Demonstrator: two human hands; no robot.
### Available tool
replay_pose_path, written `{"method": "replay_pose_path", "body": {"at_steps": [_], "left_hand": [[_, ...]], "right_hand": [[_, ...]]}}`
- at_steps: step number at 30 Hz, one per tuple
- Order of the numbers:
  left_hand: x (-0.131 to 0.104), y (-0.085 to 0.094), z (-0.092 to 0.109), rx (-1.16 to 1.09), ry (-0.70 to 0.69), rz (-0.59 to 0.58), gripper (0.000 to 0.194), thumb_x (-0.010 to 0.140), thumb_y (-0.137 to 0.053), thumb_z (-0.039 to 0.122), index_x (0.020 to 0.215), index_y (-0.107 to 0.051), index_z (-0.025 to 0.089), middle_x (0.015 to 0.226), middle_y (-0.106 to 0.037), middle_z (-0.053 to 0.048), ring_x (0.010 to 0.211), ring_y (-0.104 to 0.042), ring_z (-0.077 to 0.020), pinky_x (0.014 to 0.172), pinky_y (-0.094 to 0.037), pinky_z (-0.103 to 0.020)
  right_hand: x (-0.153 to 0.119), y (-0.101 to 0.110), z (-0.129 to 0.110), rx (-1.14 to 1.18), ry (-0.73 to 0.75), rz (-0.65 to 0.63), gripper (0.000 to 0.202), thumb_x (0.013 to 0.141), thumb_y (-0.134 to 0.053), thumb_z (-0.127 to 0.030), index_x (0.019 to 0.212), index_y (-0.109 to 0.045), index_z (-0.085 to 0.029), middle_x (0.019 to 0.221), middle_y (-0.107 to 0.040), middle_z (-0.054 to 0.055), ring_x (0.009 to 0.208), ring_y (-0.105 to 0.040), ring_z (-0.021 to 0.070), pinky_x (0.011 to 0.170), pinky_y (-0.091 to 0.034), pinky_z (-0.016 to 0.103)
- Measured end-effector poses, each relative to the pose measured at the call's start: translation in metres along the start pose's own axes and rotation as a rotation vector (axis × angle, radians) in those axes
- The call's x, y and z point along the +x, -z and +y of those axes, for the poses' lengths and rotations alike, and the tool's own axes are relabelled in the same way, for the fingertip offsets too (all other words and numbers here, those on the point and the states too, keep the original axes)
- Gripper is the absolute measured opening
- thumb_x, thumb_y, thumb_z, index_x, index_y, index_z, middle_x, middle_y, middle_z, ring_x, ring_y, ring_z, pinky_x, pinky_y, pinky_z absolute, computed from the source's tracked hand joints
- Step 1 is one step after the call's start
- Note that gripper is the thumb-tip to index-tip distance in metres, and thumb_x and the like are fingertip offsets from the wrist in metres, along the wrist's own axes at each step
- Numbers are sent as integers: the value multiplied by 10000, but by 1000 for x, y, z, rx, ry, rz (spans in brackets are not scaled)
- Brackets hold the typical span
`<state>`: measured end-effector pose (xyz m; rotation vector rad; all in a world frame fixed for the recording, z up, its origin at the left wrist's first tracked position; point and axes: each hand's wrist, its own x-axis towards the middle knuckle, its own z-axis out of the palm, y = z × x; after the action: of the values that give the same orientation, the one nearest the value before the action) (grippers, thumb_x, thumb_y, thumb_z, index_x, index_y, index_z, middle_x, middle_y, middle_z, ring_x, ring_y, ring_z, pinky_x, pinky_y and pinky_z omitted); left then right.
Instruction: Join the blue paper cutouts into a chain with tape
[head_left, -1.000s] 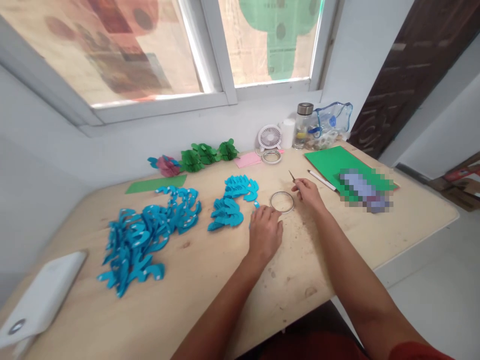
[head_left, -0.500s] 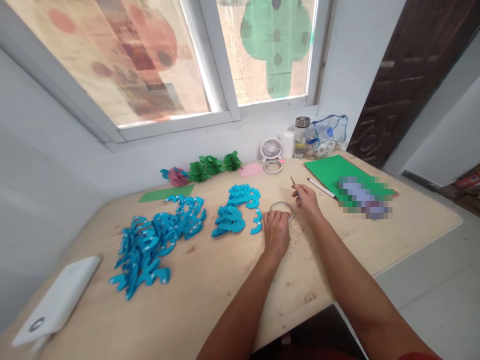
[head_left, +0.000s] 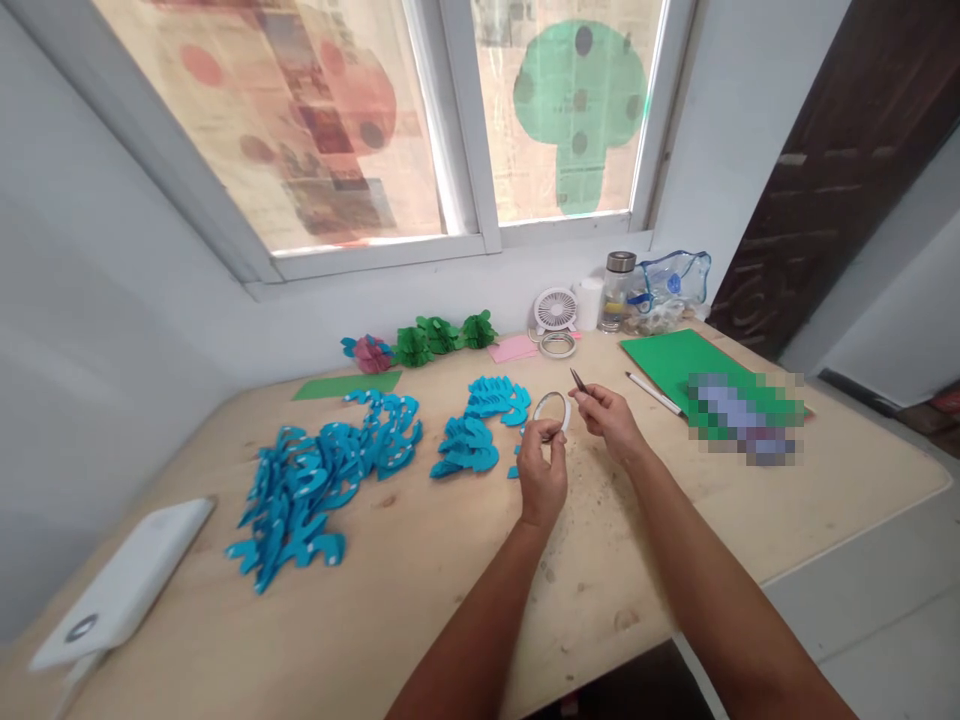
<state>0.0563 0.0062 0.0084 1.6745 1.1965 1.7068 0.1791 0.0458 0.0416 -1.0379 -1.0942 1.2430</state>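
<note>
The tape roll [head_left: 552, 411] was raised off the tabletop [head_left: 420, 590], just right of the blue paper cut-outs [head_left: 472, 430]. The left hand [head_left: 541, 470] had its grip closed on the roll. The right hand [head_left: 611, 420] pinched tweezers [head_left: 578, 380] beside it; tape pick-off appeared underway. Farther right of the roll, a clear pouch [head_left: 667, 285] held indistinct items.

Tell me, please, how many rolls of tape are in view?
2: one tape roll is held up in the left hand, and a second roll lies on the table before the small fan. Others may be hidden.
</note>
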Motion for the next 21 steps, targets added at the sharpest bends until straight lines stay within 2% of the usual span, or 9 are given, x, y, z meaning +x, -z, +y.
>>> {"method": "replay_pose_path", "body": {"at_steps": [5, 8, 14, 17, 21], "left_hand": [[-1, -1, 0, -18, -22, -10, 96, 805, -466, 157, 870, -532, 181, 808, -551, -22, 732, -552, -129, 686, -446, -257], [-2, -1, 0, -24, -15, -20, 95, 810, -464, 157, 874, -530, 180, 807, -549, -22, 731, -548, -127, 694, -445, -257], [-3, -1, -3, -78, 39, -19, 117, 821, -457, 173, 910, -532, 175, 851, -550, -35, 730, -564, -123, 671, -457, -250], [-3, -1, -2, -50, 26, -20, 192, 827, -454, 180, 997, -544, 173, 862, -560, -45, 735, -562, -126, 677, -460, -254], [-1, 2, 4, 45, -60, -36, 293, 834, -468, 199, 1115, -548, 174, 869, -584, -61, 775, -553, -142, 708, -459, -266]], "right_hand": [[-1, 0, -1, -31, 24, -34, 267, 642, -660, -391, 749, -582, -159, 519, -423, -68, 370, -235, 24, 366, -137, 204], [-2, 2, -2, -72, 33, -36, 252, 651, -647, -375, 763, -586, -157, 540, -439, -61, 385, -245, 30, 376, -143, 209], [-6, 2, -8, -169, 19, -117, 233, 664, -643, -361, 749, -570, -156, 519, -372, -77, 426, -259, 45, 403, -160, 210], [-10, 1, -14, -175, 42, -134, 234, 672, -641, -366, 725, -542, -161, 534, -380, -75, 438, -272, 47, 413, -176, 213], [-13, -1, -21, -159, 91, -164, 225, 687, -638, -360, 722, -529, -165, 538, -377, -75, 441, -280, 50, 419, -185, 216]]}}
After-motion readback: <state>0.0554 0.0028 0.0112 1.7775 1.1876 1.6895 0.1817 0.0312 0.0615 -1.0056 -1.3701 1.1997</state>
